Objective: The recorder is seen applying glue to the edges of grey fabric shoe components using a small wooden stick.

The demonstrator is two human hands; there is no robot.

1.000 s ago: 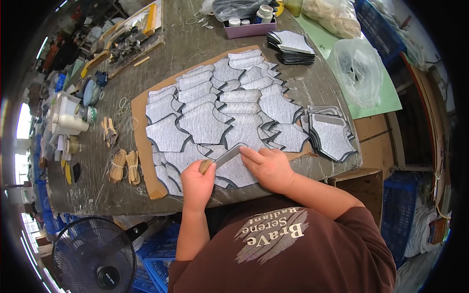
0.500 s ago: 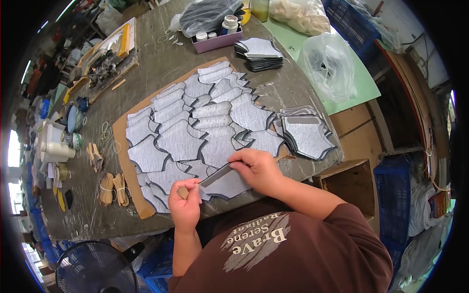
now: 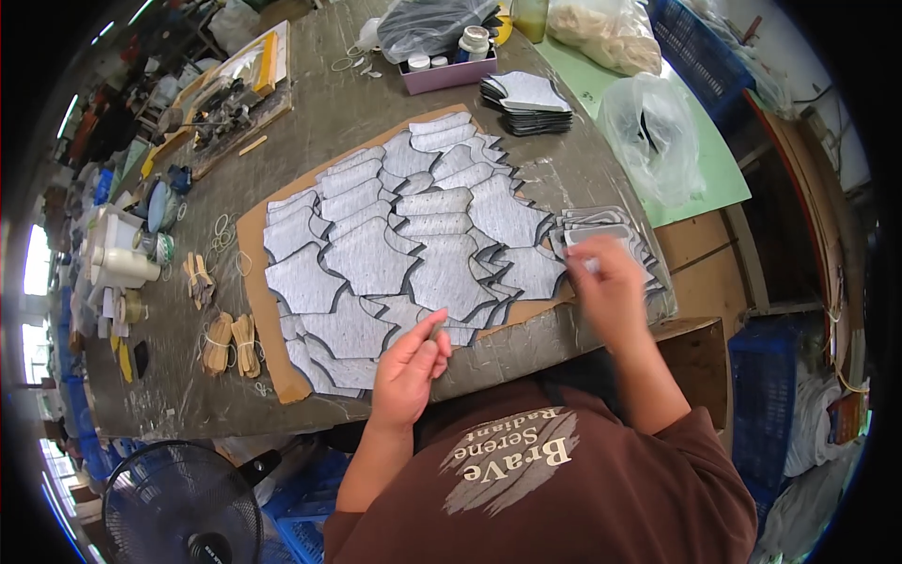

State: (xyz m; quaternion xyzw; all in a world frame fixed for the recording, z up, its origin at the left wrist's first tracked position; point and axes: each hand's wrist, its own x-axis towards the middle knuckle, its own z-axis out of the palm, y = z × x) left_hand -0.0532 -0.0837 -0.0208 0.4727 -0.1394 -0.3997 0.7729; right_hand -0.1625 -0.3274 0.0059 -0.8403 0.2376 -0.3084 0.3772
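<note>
My left hand [image 3: 410, 371] is closed in a pinch just over the near edge of the laid-out pieces. Between its thumb and fingers shows the end of a small thin flat piece [image 3: 436, 328]. My right hand [image 3: 611, 287], blurred by motion, is at the stack of grey cut pieces [image 3: 631, 237] at the table's right edge. Its fingers are curled, and whether they grip a piece does not show. Many grey, dark-edged cut pieces [image 3: 374, 258] overlap in rows on a brown cardboard sheet [image 3: 258, 254] in front of me.
Another stack of cut pieces [image 3: 528, 99] lies at the far right, near a purple box [image 3: 451, 75] of jars. Bundled wooden sticks [image 3: 218, 343] lie on the left. A black fan [image 3: 183, 503] stands below the table edge. A clear plastic bag [image 3: 648, 136] rests on a green board.
My right hand has moved right to the stack, away from my left hand. The grey piece held between both hands is gone from there. The camera view has shifted slightly.
</note>
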